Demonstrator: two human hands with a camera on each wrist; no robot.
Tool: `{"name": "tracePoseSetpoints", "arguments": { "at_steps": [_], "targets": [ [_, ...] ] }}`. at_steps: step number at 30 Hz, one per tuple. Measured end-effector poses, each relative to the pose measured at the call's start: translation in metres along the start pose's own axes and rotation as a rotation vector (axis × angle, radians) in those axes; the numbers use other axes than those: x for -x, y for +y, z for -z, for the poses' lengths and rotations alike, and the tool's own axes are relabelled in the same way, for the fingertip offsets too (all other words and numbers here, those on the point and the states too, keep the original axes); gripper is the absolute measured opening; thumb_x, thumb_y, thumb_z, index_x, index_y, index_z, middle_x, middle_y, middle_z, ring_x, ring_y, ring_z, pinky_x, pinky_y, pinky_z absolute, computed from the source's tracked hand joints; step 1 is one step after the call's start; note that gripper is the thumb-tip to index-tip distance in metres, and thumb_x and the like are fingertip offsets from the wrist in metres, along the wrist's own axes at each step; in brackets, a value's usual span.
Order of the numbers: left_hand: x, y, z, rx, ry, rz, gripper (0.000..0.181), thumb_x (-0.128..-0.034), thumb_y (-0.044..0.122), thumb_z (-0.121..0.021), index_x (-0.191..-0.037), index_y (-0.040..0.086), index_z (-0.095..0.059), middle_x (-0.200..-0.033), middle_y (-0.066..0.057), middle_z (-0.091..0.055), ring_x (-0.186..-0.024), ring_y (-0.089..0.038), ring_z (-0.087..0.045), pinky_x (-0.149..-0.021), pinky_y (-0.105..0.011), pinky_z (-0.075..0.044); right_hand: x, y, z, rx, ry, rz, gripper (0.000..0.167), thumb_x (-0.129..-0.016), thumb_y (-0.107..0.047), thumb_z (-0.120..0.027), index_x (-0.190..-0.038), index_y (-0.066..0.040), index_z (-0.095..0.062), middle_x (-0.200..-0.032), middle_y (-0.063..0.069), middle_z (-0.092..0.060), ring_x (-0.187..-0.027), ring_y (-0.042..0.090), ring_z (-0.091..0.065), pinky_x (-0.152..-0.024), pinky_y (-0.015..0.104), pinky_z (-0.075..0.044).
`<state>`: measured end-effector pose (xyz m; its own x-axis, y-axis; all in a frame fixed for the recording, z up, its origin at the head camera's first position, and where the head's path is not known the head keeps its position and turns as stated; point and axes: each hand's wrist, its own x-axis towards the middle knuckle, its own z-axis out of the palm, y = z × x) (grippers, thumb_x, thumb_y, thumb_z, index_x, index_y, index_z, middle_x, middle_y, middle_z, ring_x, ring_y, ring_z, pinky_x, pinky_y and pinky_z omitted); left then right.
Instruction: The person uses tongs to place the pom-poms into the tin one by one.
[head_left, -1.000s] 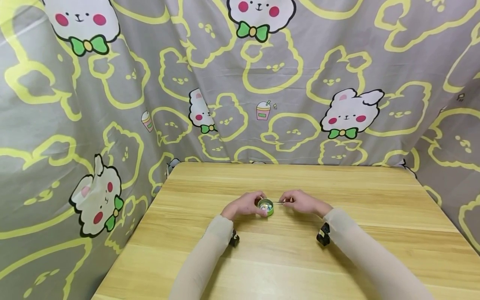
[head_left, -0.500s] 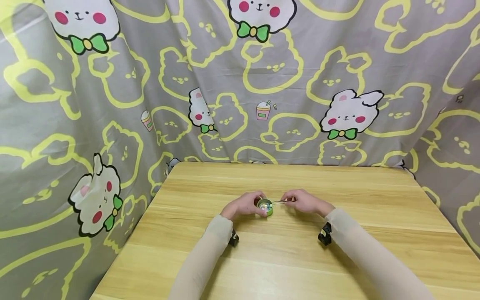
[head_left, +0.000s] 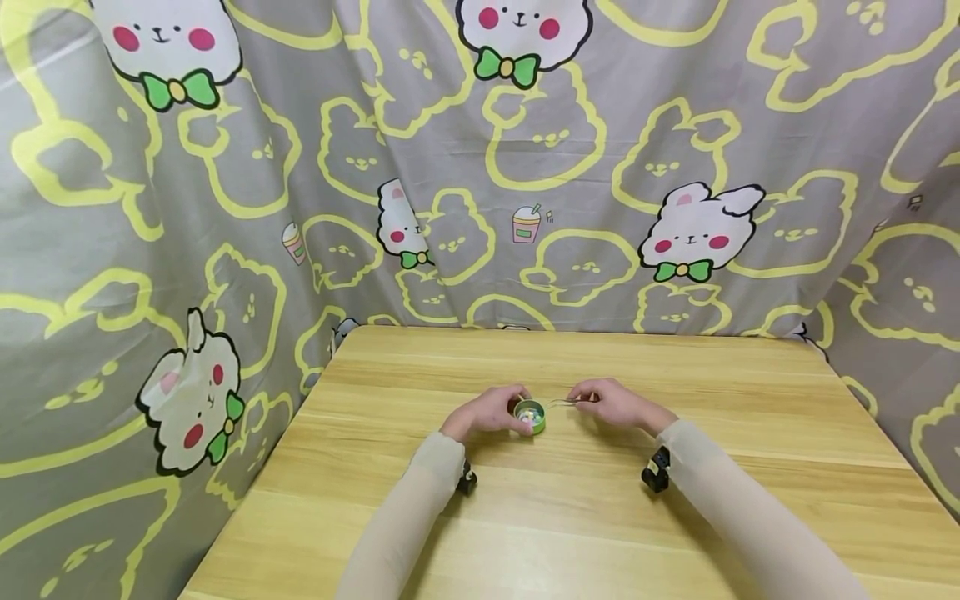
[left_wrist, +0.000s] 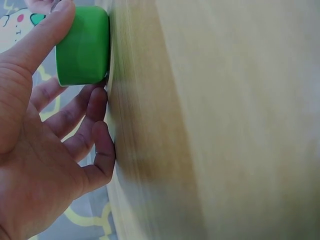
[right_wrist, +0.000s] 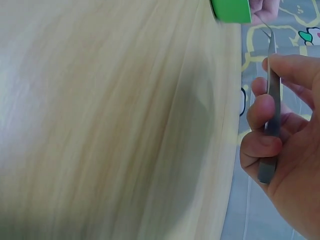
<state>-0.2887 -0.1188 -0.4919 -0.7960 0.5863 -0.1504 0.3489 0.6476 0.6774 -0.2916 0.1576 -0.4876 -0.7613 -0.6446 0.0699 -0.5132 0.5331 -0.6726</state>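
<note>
A small round green tin [head_left: 537,429] sits on the wooden table, with several small pale and coloured pieces inside. My left hand [head_left: 491,410] holds the tin at its left side, thumb and fingers about its wall. In the left wrist view the tin's green wall [left_wrist: 84,47] shows beside the thumb, and its contents are hidden. My right hand [head_left: 617,403] pinches a pair of metal tweezers [right_wrist: 272,110] with fine bent tips. Those tips point at the tin from the right, a little apart from each other and just off its rim. Nothing visible is between them.
The light wood table [head_left: 480,533] spreads out around both hands. A grey curtain [head_left: 450,150] with yellow outlines and white cartoon animals hangs behind the table and at its sides. Small black cameras [head_left: 657,469] are strapped under both wrists.
The tweezers, whose tips were at the tin's rim, have drawn back slightly to the right with my right hand. My left hand and the tin have stayed nearly in place.
</note>
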Motion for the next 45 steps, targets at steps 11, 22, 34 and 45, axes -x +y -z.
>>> {"name": "tracePoseSetpoints", "arguments": {
  "at_steps": [11,22,34,45],
  "targets": [
    [0.001,0.003,0.002,0.005,-0.001,0.011,0.045,-0.0766,0.031,-0.08,-0.111,0.017,-0.055,-0.095,0.004,-0.06,-0.086,-0.01,-0.055,-0.078,-0.028,-0.044,0.02,0.012,0.015,0.002,0.06,-0.03,0.015,-0.095,-0.011,-0.056,-0.106,-0.008,-0.066,-0.085,0.005,-0.06,-0.068,0.012,-0.048,-0.061,0.029,-0.041],
    [-0.001,0.003,0.002,0.007,-0.001,0.02,0.045,-0.0761,0.032,-0.08,-0.111,0.02,-0.055,-0.095,0.006,-0.06,-0.086,-0.01,-0.055,-0.078,-0.027,-0.044,0.047,0.028,0.036,0.026,0.106,-0.079,0.014,-0.095,-0.009,-0.056,-0.105,-0.007,-0.066,-0.085,0.008,-0.061,-0.068,0.013,-0.047,-0.061,0.029,-0.041],
    [-0.002,0.0,0.001,-0.001,-0.005,0.003,0.045,-0.0759,0.034,-0.08,-0.111,0.02,-0.055,-0.096,0.005,-0.06,-0.087,-0.01,-0.055,-0.078,-0.027,-0.043,0.065,0.045,0.04,0.092,0.124,-0.104,0.013,-0.093,-0.008,-0.059,-0.103,-0.004,-0.067,-0.083,0.004,-0.06,-0.069,0.012,-0.047,-0.061,0.029,-0.041],
    [-0.001,0.004,0.001,0.013,-0.008,0.009,0.046,-0.0759,0.031,-0.081,-0.111,0.017,-0.055,-0.095,0.002,-0.06,-0.083,-0.011,-0.055,-0.074,-0.027,-0.044,0.066,0.052,0.035,0.105,0.124,-0.12,0.01,-0.092,-0.009,-0.06,-0.098,-0.008,-0.069,-0.084,-0.001,-0.06,-0.07,0.011,-0.048,-0.063,0.029,-0.04]
  ]
}}
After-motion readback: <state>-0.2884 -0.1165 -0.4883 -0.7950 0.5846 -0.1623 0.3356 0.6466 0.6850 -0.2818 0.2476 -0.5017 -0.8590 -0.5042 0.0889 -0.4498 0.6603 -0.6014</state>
